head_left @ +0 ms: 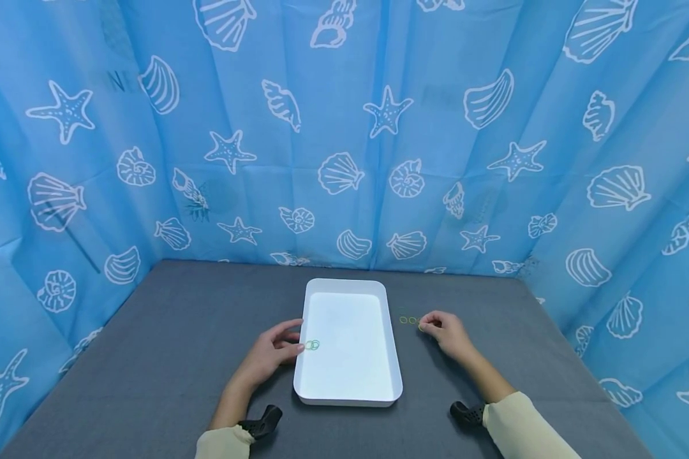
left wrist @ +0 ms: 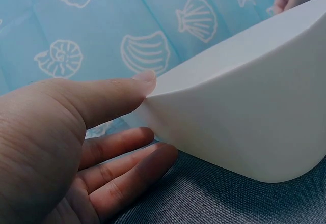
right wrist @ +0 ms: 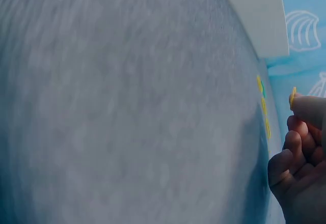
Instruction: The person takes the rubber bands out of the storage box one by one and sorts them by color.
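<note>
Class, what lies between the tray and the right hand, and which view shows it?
A row of yellow rings lies on the cloth between tray and right hand, as the head view shows; the right wrist view adds something green.

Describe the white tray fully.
The white tray is shallow, smooth and rectangular, apparently plastic, with rounded corners and raised walls. It sits open side up on grey cloth, long sides running away from the person. Green rings lie inside near its left wall; the left hand touches that rim with its thumb.
</note>
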A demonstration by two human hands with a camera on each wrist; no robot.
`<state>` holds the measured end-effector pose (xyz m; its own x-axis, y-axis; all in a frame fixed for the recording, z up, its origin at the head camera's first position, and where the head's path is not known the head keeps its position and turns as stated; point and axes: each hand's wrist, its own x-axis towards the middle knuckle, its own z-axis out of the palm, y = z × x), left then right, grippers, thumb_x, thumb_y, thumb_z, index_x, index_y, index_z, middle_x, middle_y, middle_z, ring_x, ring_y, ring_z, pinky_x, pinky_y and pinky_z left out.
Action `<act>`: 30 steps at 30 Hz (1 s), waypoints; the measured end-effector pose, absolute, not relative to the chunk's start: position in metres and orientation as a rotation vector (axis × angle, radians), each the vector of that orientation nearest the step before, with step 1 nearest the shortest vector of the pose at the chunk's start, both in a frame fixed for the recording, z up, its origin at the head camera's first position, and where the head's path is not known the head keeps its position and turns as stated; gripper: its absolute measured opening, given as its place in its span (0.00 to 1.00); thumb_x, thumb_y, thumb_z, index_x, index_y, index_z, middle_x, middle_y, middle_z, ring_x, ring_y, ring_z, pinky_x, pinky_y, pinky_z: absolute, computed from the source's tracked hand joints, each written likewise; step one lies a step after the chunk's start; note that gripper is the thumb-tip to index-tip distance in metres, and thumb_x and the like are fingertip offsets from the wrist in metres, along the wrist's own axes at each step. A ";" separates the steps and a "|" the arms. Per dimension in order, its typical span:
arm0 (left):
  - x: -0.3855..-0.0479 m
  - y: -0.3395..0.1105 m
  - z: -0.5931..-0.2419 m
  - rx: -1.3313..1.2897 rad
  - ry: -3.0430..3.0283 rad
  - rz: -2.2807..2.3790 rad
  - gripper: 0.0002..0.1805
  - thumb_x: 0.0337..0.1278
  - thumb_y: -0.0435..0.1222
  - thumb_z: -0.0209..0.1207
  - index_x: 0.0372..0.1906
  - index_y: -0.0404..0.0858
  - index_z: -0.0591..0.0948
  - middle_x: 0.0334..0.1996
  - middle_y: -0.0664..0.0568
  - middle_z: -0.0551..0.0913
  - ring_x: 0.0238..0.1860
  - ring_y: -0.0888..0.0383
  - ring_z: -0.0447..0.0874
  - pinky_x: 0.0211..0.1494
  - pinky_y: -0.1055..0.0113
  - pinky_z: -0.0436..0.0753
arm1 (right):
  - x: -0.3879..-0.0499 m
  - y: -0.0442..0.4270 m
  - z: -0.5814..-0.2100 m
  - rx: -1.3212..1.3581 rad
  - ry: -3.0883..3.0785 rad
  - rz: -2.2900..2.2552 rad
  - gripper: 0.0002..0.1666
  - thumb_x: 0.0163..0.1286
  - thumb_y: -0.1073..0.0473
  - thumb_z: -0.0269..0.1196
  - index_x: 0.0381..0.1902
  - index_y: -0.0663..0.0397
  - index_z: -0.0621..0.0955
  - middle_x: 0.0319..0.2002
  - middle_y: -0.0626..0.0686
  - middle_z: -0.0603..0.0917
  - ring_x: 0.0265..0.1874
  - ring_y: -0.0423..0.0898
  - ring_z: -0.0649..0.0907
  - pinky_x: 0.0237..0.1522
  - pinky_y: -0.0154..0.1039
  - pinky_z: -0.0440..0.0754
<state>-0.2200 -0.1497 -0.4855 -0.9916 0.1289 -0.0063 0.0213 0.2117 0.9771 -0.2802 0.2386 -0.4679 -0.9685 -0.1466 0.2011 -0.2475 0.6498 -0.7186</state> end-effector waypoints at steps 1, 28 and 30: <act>-0.220 -0.150 -0.486 0.142 2.381 1.912 0.30 0.59 0.38 0.66 0.67 0.43 0.73 0.55 0.43 0.79 0.44 0.52 0.81 0.45 0.56 0.83 | -0.280 0.241 -0.469 0.317 -2.734 1.220 0.03 0.67 0.68 0.62 0.32 0.64 0.82 0.29 0.52 0.81 0.26 0.43 0.73 0.30 0.37 0.72; -0.220 -0.149 -0.487 0.125 2.381 1.914 0.30 0.58 0.38 0.66 0.67 0.43 0.73 0.54 0.43 0.79 0.43 0.53 0.81 0.45 0.56 0.83 | -0.305 0.256 -0.476 -0.098 -2.841 1.145 0.07 0.68 0.64 0.62 0.32 0.64 0.83 0.20 0.50 0.80 0.14 0.42 0.77 0.19 0.38 0.73; -0.220 -0.149 -0.487 0.120 2.378 1.914 0.30 0.58 0.38 0.66 0.67 0.44 0.73 0.54 0.44 0.79 0.43 0.53 0.81 0.45 0.57 0.83 | -0.306 0.255 -0.475 -0.108 -2.852 1.142 0.07 0.69 0.64 0.61 0.33 0.63 0.83 0.21 0.50 0.80 0.15 0.42 0.77 0.19 0.38 0.73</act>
<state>-0.2198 -0.1492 -0.4867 -0.9932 0.1153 -0.0179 0.0071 0.2135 0.9769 -0.3060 0.2551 -0.4750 -0.9952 0.0902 0.0368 0.0399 0.7217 -0.6910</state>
